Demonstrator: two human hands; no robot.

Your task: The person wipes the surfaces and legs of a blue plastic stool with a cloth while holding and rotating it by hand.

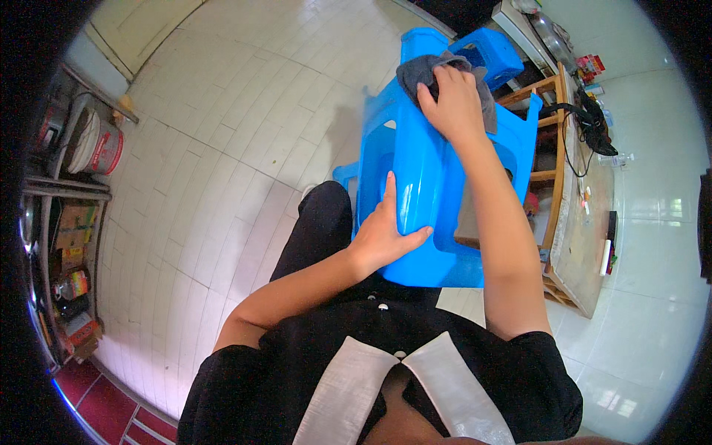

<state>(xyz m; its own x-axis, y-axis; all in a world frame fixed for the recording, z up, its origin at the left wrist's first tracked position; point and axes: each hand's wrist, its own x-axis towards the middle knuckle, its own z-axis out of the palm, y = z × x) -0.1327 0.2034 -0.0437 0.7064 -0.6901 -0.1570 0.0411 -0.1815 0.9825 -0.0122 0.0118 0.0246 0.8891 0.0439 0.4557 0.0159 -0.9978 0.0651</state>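
A blue plastic stool (414, 189) lies tilted on its side across my lap and knees, one broad leg facing up. My left hand (384, 233) grips the near part of that leg, thumb and forefinger spread over its surface. Farther out, my right hand (453, 100) presses a dark grey cloth (414, 75) against the stool near the leg's far end. The cloth is bunched under my fingers and hangs down on the right. Another blue plastic part (503, 58) shows beyond the cloth; I cannot tell whether it belongs to the same stool.
On the right, a worn wooden table or cabinet (584, 222) stands against a tiled wall, bearing a black bag (598, 125) with a cord and a clear bottle (617, 160). A metal-framed shelf (103, 194) with a white bucket (97, 144) and boxes stands left on the tiled floor (222, 122).
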